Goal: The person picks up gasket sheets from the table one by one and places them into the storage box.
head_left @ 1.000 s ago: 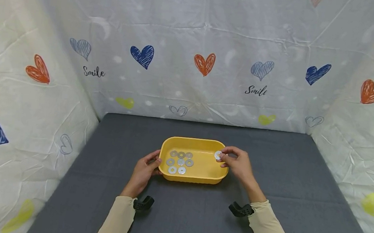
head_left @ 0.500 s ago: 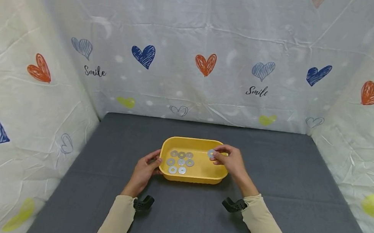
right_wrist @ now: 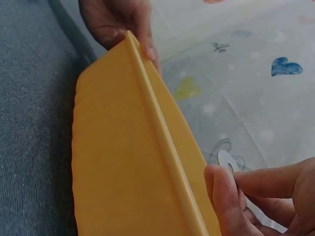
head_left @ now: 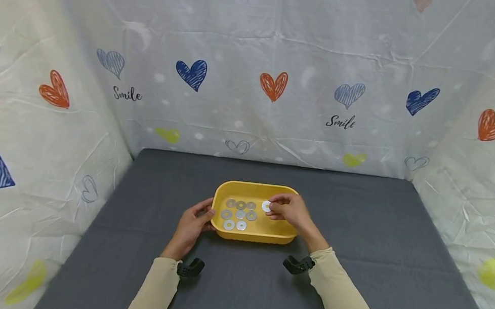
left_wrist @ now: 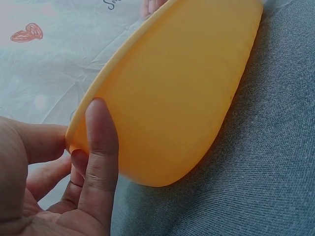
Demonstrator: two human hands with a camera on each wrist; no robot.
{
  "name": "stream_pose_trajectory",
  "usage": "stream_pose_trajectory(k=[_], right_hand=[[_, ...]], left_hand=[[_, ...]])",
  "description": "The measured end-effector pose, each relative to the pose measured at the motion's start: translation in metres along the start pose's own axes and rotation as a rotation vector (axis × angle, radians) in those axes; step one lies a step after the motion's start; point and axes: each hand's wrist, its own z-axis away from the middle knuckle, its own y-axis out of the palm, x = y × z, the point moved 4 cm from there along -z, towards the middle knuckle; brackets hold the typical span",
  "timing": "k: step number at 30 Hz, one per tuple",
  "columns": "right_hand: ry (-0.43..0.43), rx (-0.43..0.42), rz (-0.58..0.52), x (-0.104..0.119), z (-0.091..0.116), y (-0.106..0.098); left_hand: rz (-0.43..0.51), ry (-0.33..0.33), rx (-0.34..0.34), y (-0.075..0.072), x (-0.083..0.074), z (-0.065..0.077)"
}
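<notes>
A yellow plastic tray (head_left: 268, 232) with rounded corners sits on the dark grey cloth. My left hand (head_left: 188, 229) grips its left end; in the left wrist view a finger lies along the outer wall (left_wrist: 167, 108) just under the rim. Between thumb and fingers, my right hand (head_left: 293, 215) pinches a flat metal washer (head_left: 266, 206) above the tray's right half. The washer's pale edge (right_wrist: 225, 160) pokes out past the fingertips in the right wrist view. Several more washers (head_left: 240, 215) lie flat in loose rows in the tray's left half.
The dark grey cloth (head_left: 241, 286) covers the table around the tray. White sheeting (head_left: 225, 111) printed with hearts and "Smile" hangs behind and on both sides. Each wrist carries a black strap-on mount, left (head_left: 190, 268) and right (head_left: 298, 265).
My right hand has carried the washer leftward across the tray, from its right rim toward the rows of washers. The left hand and tray have stayed in place.
</notes>
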Motion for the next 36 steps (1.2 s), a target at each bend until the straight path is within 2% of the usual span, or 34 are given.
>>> stream_pose_trajectory(k=[10,23,36], right_hand=[[0.092,0.092,0.006,-0.007,-0.01,0.012],[0.14,0.137,0.046,-0.02,-0.016,0.02],[0.197,0.142,0.135,-0.027,-0.018,0.022]], left_hand=[[0.005,0.005,-0.009,0.0,0.0,0.001],[0.011,-0.01,-0.007,-0.001,0.002,-0.002],[0.013,-0.005,0.002,0.0,0.003,-0.003]])
